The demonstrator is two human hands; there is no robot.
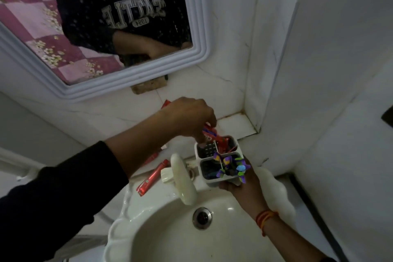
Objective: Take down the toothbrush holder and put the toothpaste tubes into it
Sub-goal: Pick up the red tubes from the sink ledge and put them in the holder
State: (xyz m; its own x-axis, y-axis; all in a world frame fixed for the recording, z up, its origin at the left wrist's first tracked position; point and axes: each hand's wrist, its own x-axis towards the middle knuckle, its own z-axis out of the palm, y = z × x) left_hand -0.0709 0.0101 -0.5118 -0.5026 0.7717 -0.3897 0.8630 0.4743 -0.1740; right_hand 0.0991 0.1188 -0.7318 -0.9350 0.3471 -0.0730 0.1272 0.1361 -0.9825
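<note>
Nearest the camera, the right hand cups the white toothbrush holder from below and behind, fingers curled round its base, keeping it over the back rim of the sink, just right of the cream tap. The holder stands roughly upright with its four open compartments facing up; the two nearer ones carry purple and green toothbrushes. A slip of that one-handed grip could tip the holder toward the basin and spill the brushes, since only the palm bears it from beneath. Just beyond, the left hand comes in from the left, fingers pinched together on a red toothpaste tube that it is feeding into the far right compartment, where something red already sits. The tube's long axis slants from upper left, behind the hand, down to the right into the holder, lower end leading; which end is the cap I cannot tell. The likely trouble here is crowding: the tube could catch on the divider or the red contents and push the holder out of the palm. Left of the tap, another red tube lies on the ledge, long axis diagonal, lower end overhanging toward the basin; a brush of the sleeve could knock it in. Farther back hangs the mirror.
</note>
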